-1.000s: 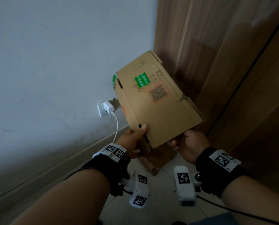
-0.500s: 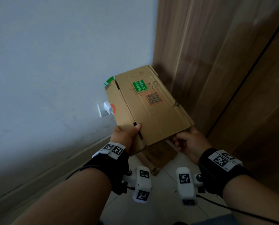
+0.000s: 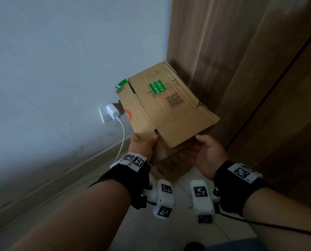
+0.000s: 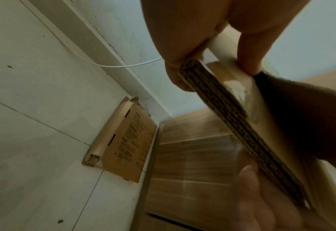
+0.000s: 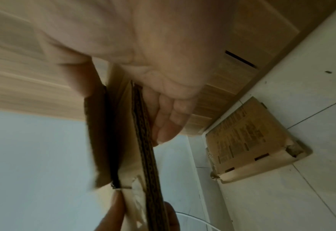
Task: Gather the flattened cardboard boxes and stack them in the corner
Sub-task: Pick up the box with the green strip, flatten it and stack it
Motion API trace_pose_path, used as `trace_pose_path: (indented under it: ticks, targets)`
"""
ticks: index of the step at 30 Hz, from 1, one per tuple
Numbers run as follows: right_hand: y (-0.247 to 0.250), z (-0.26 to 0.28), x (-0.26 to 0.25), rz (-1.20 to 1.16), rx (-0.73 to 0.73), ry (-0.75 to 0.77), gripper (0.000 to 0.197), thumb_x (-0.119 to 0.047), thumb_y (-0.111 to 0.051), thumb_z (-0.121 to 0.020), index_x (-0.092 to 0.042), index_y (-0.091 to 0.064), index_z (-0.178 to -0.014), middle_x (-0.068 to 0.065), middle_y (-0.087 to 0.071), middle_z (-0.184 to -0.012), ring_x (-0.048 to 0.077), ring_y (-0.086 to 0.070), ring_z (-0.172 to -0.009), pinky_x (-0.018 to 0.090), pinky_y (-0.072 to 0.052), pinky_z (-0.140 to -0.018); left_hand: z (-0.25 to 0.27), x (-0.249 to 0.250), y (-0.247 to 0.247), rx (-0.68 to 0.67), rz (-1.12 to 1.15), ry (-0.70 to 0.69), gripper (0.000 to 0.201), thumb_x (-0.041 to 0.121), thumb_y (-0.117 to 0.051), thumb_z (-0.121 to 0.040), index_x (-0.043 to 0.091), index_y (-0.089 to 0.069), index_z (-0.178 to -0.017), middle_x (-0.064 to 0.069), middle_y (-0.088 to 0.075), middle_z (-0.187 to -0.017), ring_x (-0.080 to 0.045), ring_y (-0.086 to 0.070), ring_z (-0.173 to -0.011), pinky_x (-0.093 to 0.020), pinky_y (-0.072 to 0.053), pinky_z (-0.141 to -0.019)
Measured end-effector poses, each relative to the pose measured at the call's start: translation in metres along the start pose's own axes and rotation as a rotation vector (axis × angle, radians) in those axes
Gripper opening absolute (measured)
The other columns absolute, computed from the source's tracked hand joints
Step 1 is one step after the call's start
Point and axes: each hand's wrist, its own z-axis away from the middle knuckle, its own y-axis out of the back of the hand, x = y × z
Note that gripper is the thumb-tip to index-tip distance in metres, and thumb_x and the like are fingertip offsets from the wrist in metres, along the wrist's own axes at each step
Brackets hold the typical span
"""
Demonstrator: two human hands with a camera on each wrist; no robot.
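Note:
I hold a flattened brown cardboard box point(image 3: 169, 113) with a green label and a QR code, tilted above the floor corner. My left hand point(image 3: 147, 142) pinches its near left corner, thumb on top and fingers beneath; the left wrist view shows that left hand point(image 4: 212, 68) on the corrugated edge. My right hand point(image 3: 199, 151) lies under the near right edge with straight fingers, its thumb beside the edge; the right wrist view shows the right hand point(image 5: 127, 112) flat against the underside. Another flattened box point(image 4: 127, 143) lies on the floor in the corner, mostly hidden under the held box point(image 5: 135, 156).
A white charger point(image 3: 113, 111) sits in a wall socket left of the box, its cable point(image 3: 122, 138) hanging to the baseboard point(image 3: 60, 174). Wooden panels point(image 3: 241, 69) form the right side of the corner. Pale floor tiles point(image 3: 151, 232) lie below my wrists.
The held box has sunk a little towards the corner. My right hand has let go of its edge and now lies with straight fingers under it. The left hand keeps its hold.

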Motion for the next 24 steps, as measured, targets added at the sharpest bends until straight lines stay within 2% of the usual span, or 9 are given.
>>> trace_pose_path:
  ticks: [1, 3, 6, 8, 12, 16, 19, 22, 24]
  targets:
    - [0.003, -0.005, 0.0, -0.002, 0.003, -0.009, 0.02, -0.026, -0.041, -0.093, -0.013, -0.056, -0.098, 0.011, -0.06, -0.09, 0.027, -0.058, -0.078, 0.037, -0.047, -0.068, -0.004, -0.005, -0.001, -0.002, 0.003, 0.014, 0.097, 0.043, -0.076, -0.04, 0.011, -0.048, -0.127, -0.013, -0.064, -0.119, -0.032, -0.064, -0.104, -0.049, -0.052, -0.092]
    - [0.01, -0.02, 0.004, 0.029, 0.03, -0.035, 0.029, -0.033, -0.044, -0.093, -0.015, -0.051, -0.115, 0.013, -0.062, -0.103, 0.028, -0.06, -0.088, 0.037, -0.049, -0.068, -0.01, -0.014, -0.005, -0.026, 0.014, 0.054, 0.094, 0.037, -0.076, -0.044, 0.01, -0.045, -0.129, -0.014, -0.063, -0.121, -0.034, -0.063, -0.106, -0.051, -0.051, -0.093]
    - [0.027, -0.049, 0.018, 0.103, 0.102, -0.024, 0.039, -0.017, -0.048, -0.095, -0.007, -0.043, -0.132, 0.01, -0.062, -0.104, 0.025, -0.061, -0.087, 0.036, -0.049, -0.065, -0.019, -0.035, -0.012, -0.035, -0.024, 0.115, 0.076, 0.021, -0.072, -0.058, 0.008, -0.045, -0.128, -0.016, -0.059, -0.124, -0.036, -0.059, -0.11, -0.053, -0.049, -0.096]
    - [0.043, -0.067, 0.031, 0.13, 0.137, -0.044, 0.035, -0.007, -0.044, -0.096, -0.006, -0.042, -0.131, 0.007, -0.06, -0.098, 0.023, -0.059, -0.082, 0.035, -0.049, -0.066, -0.027, -0.055, -0.016, -0.071, -0.078, 0.155, 0.068, 0.015, -0.072, -0.064, 0.009, -0.046, -0.127, -0.015, -0.059, -0.126, -0.036, -0.058, -0.112, -0.054, -0.048, -0.096]
    - [0.079, -0.096, 0.054, 0.102, 0.184, -0.118, 0.022, -0.004, -0.041, -0.097, -0.014, -0.043, -0.116, 0.005, -0.058, -0.092, 0.021, -0.057, -0.08, 0.034, -0.046, -0.067, -0.047, -0.089, -0.019, -0.166, -0.21, 0.23, 0.059, 0.003, -0.067, -0.077, 0.013, -0.045, -0.131, -0.015, -0.06, -0.126, -0.034, -0.057, -0.115, -0.051, -0.047, -0.099]
    - [0.112, -0.124, 0.074, 0.132, 0.221, -0.182, 0.028, -0.005, -0.04, -0.097, -0.019, -0.043, -0.122, 0.004, -0.058, -0.094, 0.022, -0.056, -0.082, 0.035, -0.047, -0.069, -0.067, -0.117, -0.016, -0.234, -0.312, 0.316, 0.071, 0.008, -0.064, -0.083, 0.021, -0.03, -0.144, -0.015, -0.054, -0.133, -0.029, -0.055, -0.109, -0.04, -0.049, -0.078]
    - [0.124, -0.149, 0.086, 0.165, 0.222, -0.23, 0.034, -0.006, -0.04, -0.098, -0.016, -0.043, -0.13, 0.004, -0.059, -0.094, 0.022, -0.056, -0.083, 0.035, -0.047, -0.071, -0.076, -0.133, -0.016, -0.218, -0.35, 0.369, 0.086, 0.008, -0.064, -0.083, 0.023, -0.012, -0.151, -0.014, -0.052, -0.137, -0.027, -0.055, -0.106, -0.043, -0.049, -0.089]
    - [0.131, -0.175, 0.1, 0.185, 0.203, -0.259, 0.04, -0.004, -0.038, -0.098, -0.013, -0.038, -0.137, 0.003, -0.058, -0.094, 0.021, -0.055, -0.082, 0.038, -0.047, -0.075, -0.087, -0.15, -0.018, -0.179, -0.33, 0.404, 0.085, 0.003, -0.061, -0.085, 0.022, -0.011, -0.151, -0.012, -0.058, -0.128, -0.023, -0.057, -0.099, -0.035, -0.047, -0.083]
    - [0.134, -0.19, 0.107, 0.194, 0.191, -0.283, 0.042, -0.003, -0.038, -0.098, -0.014, -0.037, -0.138, 0.006, -0.058, -0.104, 0.021, -0.055, -0.083, 0.038, -0.047, -0.074, -0.094, -0.16, -0.018, -0.158, -0.333, 0.422, 0.085, 0.005, -0.062, -0.084, 0.025, -0.014, -0.151, -0.01, -0.055, -0.132, -0.021, -0.056, -0.098, -0.036, -0.048, -0.086]
